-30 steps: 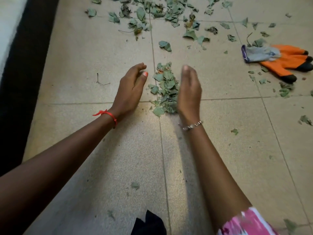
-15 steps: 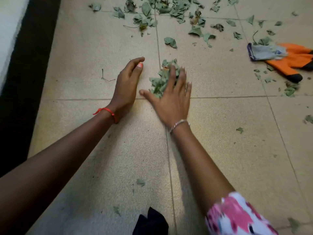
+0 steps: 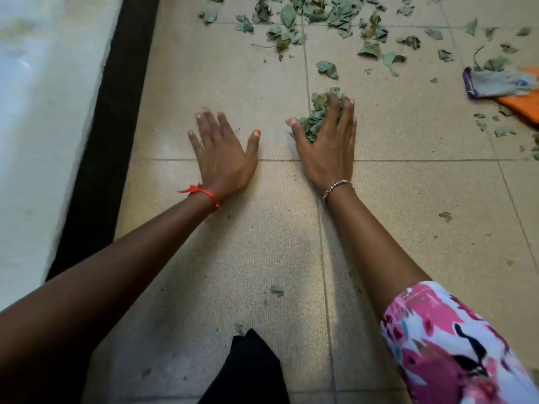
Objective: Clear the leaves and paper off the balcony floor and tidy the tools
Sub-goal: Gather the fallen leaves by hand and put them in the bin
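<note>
Change: left hand (image 3: 223, 153), earlier on edge beside the pile, now lies flat; right hand (image 3: 326, 147) has curled over the leaf pile (image 3: 316, 118).
Left fingers: spread wide, palm down on the floor tiles (image 3: 233, 258), holding nothing, apart from the pile.
Right fingers: bent and closing on the clump, thumb at its left edge; leaves show between the digits.
Loose leaves (image 3: 320, 16): scattered farther ahead across the tiles.
Gloves (image 3: 495, 83): grey cuff over orange, far right, well apart from both hands.
Wrists: red thread (image 3: 204, 193) left; metal bracelet (image 3: 337, 186) right.
</note>
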